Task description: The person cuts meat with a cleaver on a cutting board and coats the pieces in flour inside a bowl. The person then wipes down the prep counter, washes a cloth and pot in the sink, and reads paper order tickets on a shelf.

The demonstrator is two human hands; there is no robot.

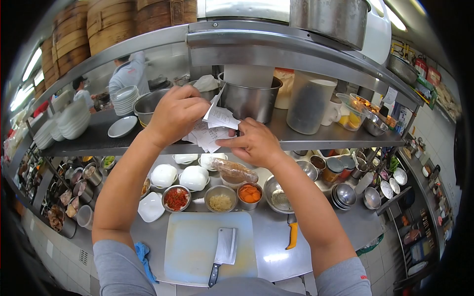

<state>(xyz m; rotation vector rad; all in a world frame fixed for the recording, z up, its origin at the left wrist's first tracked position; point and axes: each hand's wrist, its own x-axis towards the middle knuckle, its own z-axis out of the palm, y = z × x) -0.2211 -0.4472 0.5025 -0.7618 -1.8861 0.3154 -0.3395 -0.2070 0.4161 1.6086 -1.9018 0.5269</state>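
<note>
Both my arms reach up to the front edge of the metal shelf. A bunch of printed paper slips, white and overlapping, is between my hands. My left hand is closed, its fingers pinching the top of one slip that is lifted upright. My right hand grips the slips from the right side, thumb and fingers partly hidden by the paper. Behind the slips stands a deep steel pot. The small print on the paper is too fine to read.
Below, a cleaver lies on a white cutting board. A yellow-handled knife rests to its right. Bowls of red strips, pale minced food and orange slices line the counter. Bamboo steamers and another person are beyond.
</note>
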